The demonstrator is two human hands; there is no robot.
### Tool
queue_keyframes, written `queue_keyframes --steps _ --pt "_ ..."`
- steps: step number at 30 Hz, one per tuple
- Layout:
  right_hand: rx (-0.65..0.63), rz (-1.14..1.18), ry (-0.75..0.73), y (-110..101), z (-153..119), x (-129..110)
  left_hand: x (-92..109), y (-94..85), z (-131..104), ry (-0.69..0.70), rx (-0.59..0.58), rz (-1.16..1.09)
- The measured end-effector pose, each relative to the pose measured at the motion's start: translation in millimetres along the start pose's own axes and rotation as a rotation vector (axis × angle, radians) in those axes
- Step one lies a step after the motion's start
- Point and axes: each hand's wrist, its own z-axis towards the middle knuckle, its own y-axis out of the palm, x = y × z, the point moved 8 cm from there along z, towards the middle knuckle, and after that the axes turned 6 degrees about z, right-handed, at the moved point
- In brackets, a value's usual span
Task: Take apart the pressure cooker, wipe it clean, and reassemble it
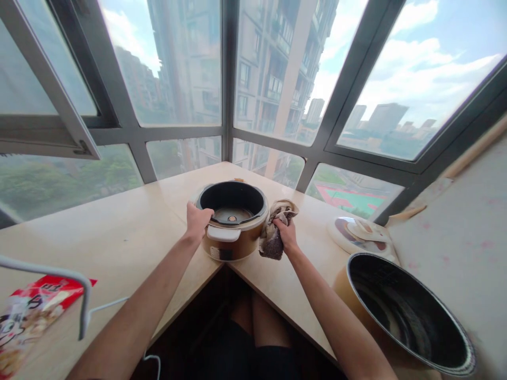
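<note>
A gold-brown electric pressure cooker body (237, 240) stands upright at the corner of the counter, its lid off and its dark inside showing. My left hand (197, 221) grips the left part of its rim, thumb over the inner edge. In my right hand (285, 235) is a crumpled brown and beige cloth (273, 243), closed in the fingers and held against or right beside the cooker's right outer side; I cannot tell whether it touches. A white handle (224, 234) juts from the cooker's front.
The inner pot (404, 311) with a dark interior sits at the right front. Behind it lies the lid (360, 235) by the wall. A red snack bag (35, 316) and a white bent rod (59, 269) are at left. The counter's front edge (190, 298) forms a corner; windows surround it.
</note>
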Motion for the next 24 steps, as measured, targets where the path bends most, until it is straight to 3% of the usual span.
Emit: queue_keyframes --steps 2,6,10,16,19,24 --pt "0.000 0.009 0.019 -3 -6 14 -1 -7.3 5 0.015 0.038 0.051" --pt "-0.033 -0.046 0.024 -2 -18 35 4 -14.8 20 0.073 0.002 0.142" --pt "-0.101 -0.164 -0.023 7 -35 55 9 -16.3 49 0.113 -0.067 0.189" --pt "-0.107 -0.163 0.060 15 -45 85 9 -13.3 85 0.156 -0.142 0.190" --pt "-0.076 -0.116 0.042 22 -34 70 7 -10.6 93 0.186 -0.181 0.173" --pt "-0.024 -0.002 -0.138 39 -9 9 6 -4.7 103 0.215 -0.247 0.146"
